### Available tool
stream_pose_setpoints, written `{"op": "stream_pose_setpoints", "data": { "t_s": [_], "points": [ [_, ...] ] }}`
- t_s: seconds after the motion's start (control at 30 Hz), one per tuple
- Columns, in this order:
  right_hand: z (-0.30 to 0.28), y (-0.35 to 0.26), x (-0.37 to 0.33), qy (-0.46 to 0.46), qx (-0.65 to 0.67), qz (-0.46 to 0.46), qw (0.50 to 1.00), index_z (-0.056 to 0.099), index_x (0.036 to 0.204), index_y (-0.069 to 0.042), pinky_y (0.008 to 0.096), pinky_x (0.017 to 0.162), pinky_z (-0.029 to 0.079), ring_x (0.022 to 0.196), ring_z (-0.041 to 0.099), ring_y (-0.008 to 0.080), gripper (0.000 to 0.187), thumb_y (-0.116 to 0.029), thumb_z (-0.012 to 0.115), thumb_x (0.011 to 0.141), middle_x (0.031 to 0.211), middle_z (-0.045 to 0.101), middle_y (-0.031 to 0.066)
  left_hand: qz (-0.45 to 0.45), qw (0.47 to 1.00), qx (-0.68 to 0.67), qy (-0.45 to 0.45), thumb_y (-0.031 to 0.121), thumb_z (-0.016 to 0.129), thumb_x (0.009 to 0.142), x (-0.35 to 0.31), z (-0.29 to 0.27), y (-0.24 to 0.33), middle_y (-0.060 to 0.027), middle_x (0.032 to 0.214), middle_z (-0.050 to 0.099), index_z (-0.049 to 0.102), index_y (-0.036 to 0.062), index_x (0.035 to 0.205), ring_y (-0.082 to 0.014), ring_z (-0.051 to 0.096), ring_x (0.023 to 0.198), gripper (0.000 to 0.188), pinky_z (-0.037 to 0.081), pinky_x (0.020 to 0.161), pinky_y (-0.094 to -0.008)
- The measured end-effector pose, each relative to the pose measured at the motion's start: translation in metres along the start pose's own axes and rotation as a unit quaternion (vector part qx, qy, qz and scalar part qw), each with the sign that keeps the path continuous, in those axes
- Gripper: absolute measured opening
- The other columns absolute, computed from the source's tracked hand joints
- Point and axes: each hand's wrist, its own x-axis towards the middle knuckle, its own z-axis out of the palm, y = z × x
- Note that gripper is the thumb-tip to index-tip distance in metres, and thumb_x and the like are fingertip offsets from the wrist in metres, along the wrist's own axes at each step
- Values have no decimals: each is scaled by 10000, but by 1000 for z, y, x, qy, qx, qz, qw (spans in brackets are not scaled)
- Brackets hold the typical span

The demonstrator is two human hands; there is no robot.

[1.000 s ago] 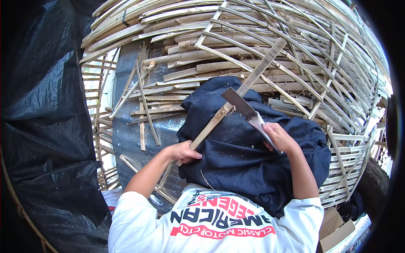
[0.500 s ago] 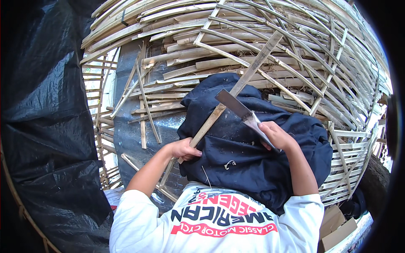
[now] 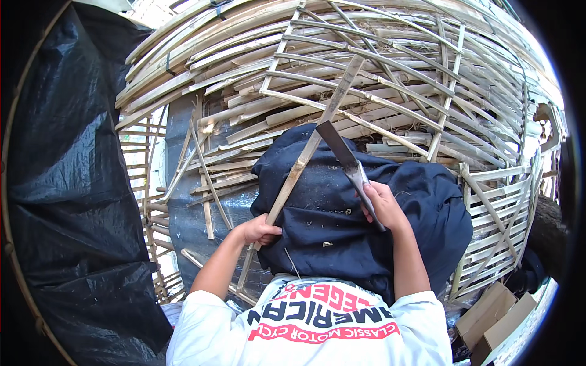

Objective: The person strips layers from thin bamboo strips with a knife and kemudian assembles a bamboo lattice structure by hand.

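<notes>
A long flat bamboo strip [image 3: 299, 166] slants up and away across my lap, its near end wrapped in the closed fingers of my left hand [image 3: 259, 230]. My right hand [image 3: 384, 207] is closed round the handle of a broad-bladed knife [image 3: 339, 148]. The blade points up and left, its end at the middle of the strip; whether they touch I cannot tell. Dark blue cloth [image 3: 366, 256] lies bunched over my lap beneath both. Small pale shavings [image 3: 328, 244] rest on the cloth.
Split bamboo lengths [image 3: 244, 67] are piled beyond my lap, with a bamboo lattice frame [image 3: 360, 94] on top. Loose thin strips [image 3: 207, 171] lie to the left. Black plastic sheeting [image 3: 73, 183] hangs at far left. A slatted panel [image 3: 497, 213] and an open cardboard box [image 3: 488, 317] are at right.
The knife has shifted left and turned more upright, its blade end now at the strip. The strip tilts more steeply. The whole view has shifted slightly.
</notes>
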Motion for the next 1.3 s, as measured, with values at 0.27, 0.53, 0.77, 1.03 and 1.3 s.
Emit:
{"op": "stream_pose_setpoints", "data": {
  "t_s": [0.27, 0.53, 0.77, 1.03, 1.3],
  "points": [
    [-7, 21, -6, 114, -99, -139, 979, 547, 883, -34, 232, 472, 409, 523, 508, 67, 209, -226, 625, 910, 630, 545, 18, 23, 994, -58, -85, 304, 642, 894, -17, 6, -4, 67, 494, 285, 329, 167, 621, -45, 260, 386, 437, 174, 365, -225],
    [6, -9, 0, 134, -289, -193, 928, 571, 953, -30, 459, 666, 498, 754, 639, 416, 453, -462, 649, 840, 760, 650, 227, -45, 996, -65, 39, 408, 569, 942, -25, 16, -51, 72, 470, 247, 305, 179, 626, -58, 229, 370, 471, 164, 368, -239],
    [-6, -23, 43, 128, -539, -247, 795, 585, 702, -47, 445, 561, 501, 610, 633, 366, 637, -679, 564, 781, 621, 623, 182, -49, 994, -93, -24, 454, 524, 956, -7, -11, -68, 64, 450, 239, 304, 171, 611, -68, 231, 359, 498, 172, 374, -247],
    [-39, -44, 87, 114, -621, -352, 691, 549, 687, -66, 418, 522, 483, 576, 629, 320, 649, -712, 613, 703, 624, 626, 119, -23, 988, -116, -104, 449, 549, 944, 6, -17, -67, 66, 461, 254, 329, 165, 615, -64, 247, 372, 488, 185, 379, -238],
    [-61, -83, 107, 251, -648, -275, 664, 569, 705, -68, 409, 544, 497, 616, 652, 305, 614, -674, 666, 679, 644, 644, 115, -25, 976, -145, -159, 441, 604, 912, 8, -22, -71, 82, 515, 239, 384, 182, 697, -49, 234, 408, 402, 182, 405, -238]
  ]
}}
